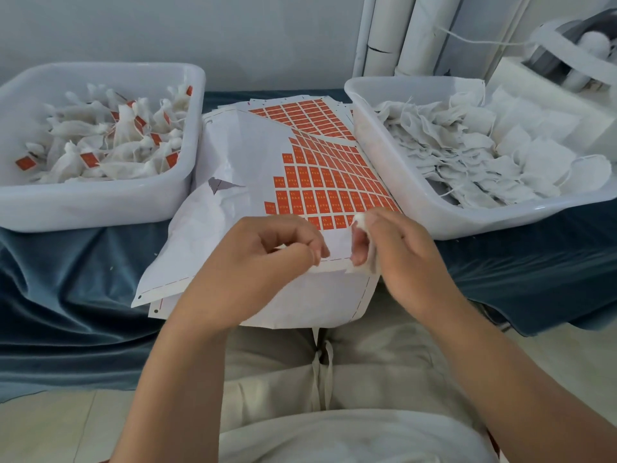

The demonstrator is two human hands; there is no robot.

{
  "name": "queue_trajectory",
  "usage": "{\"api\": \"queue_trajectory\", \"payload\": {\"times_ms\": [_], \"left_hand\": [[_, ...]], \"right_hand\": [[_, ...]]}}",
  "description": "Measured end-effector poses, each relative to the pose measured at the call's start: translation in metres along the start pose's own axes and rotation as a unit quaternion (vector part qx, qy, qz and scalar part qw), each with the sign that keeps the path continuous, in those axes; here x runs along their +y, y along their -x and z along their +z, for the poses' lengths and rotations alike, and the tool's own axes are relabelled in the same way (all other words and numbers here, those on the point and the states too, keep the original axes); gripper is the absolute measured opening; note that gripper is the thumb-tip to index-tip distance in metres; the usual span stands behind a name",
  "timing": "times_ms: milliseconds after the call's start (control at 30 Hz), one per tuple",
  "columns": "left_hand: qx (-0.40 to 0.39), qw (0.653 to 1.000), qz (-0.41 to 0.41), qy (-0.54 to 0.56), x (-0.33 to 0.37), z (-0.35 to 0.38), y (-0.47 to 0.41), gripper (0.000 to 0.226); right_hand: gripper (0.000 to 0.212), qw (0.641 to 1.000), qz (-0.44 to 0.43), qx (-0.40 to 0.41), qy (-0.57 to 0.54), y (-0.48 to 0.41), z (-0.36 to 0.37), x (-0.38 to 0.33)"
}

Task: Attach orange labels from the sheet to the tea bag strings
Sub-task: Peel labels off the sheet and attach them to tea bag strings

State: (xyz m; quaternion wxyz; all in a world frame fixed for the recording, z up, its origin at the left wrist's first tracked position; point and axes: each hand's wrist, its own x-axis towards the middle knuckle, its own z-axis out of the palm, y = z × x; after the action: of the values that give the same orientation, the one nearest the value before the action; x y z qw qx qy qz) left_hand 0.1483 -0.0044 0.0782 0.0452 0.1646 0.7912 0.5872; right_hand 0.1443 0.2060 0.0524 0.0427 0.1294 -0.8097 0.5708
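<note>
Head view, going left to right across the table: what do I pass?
Tub of labelled tea bags → sheet of orange labels → tub of unlabelled tea bags.

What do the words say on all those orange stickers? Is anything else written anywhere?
Orange labels on the sheet: tiny yellow marks, too small to read.
Tea bags in the left tub: the marks on their orange tags are too blurred to read.
No other writing shows.

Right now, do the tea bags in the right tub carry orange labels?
No, the tea bags in the right tub are plain white, with no orange visible among them.
</note>
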Motion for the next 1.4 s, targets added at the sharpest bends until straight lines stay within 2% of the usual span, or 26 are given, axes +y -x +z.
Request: {"api": "queue_trajectory", "payload": {"times_ms": [100,167,233,300,367,467,567,600,667,733,800,933,1200,1300,1400], "left_hand": [[0.087,0.991,0.006,-0.104,-0.001,0.003,0.000,0.018],[0.107,0.984,0.027,-0.136,0.001,0.013,0.001,0.041],[0.130,0.980,0.054,-0.138,0.002,0.028,0.001,0.051],[0.155,0.977,0.083,-0.119,0.002,0.039,0.001,0.033],[0.165,0.981,0.093,-0.047,0.003,0.043,-0.001,0.010],[0.144,0.984,0.080,0.072,0.003,0.038,-0.001,0.010],[0.145,0.982,0.078,0.086,0.003,0.035,-0.001,0.015],[0.152,0.982,0.082,0.077,0.003,0.035,-0.002,0.016],[0.156,0.982,0.085,0.065,0.000,0.035,-0.004,0.014],[0.152,0.984,0.081,0.050,-0.001,0.036,-0.005,0.011],[0.159,0.984,0.078,0.025,-0.001,0.036,-0.005,0.012],[0.172,0.982,0.074,0.006,-0.001,0.032,-0.005,0.017],[0.225,0.967,0.090,-0.073,0.000,0.040,-0.007,0.023],[0.186,0.979,0.075,-0.032,-0.004,0.037,-0.008,0.016],[0.159,0.986,0.054,0.013,-0.004,0.039,-0.008,0.017]], "right_hand": [[0.045,0.999,0.015,-0.017,-0.037,-0.004,-0.006,0.003],[0.044,0.997,0.004,-0.036,-0.063,-0.002,-0.004,0.004],[0.039,0.994,0.005,-0.054,-0.091,-0.001,0.001,0.006],[0.036,0.990,0.015,-0.063,-0.124,-0.001,0.005,0.008],[0.035,0.986,0.018,-0.065,-0.152,-0.002,0.005,0.011],[0.042,0.988,-0.010,-0.080,-0.133,-0.002,0.003,0.014],[0.044,0.986,-0.009,-0.080,-0.145,-0.003,0.004,0.013],[0.041,0.978,0.012,-0.080,-0.191,-0.004,0.004,0.011],[0.039,0.936,0.090,-0.099,-0.324,-0.007,0.002,0.009],[0.038,0.907,0.135,-0.119,-0.381,-0.007,0.002,0.010],[0.031,0.911,0.130,-0.118,-0.374,-0.004,0.001,0.008],[0.032,0.963,0.066,-0.104,-0.240,-0.003,-0.003,0.003],[0.021,0.931,0.102,-0.039,-0.349,-0.001,0.008,-0.003],[0.027,0.922,0.098,-0.024,-0.373,-0.003,0.002,-0.005],[0.034,0.936,0.076,-0.025,-0.344,-0.004,-0.003,-0.006]]}}
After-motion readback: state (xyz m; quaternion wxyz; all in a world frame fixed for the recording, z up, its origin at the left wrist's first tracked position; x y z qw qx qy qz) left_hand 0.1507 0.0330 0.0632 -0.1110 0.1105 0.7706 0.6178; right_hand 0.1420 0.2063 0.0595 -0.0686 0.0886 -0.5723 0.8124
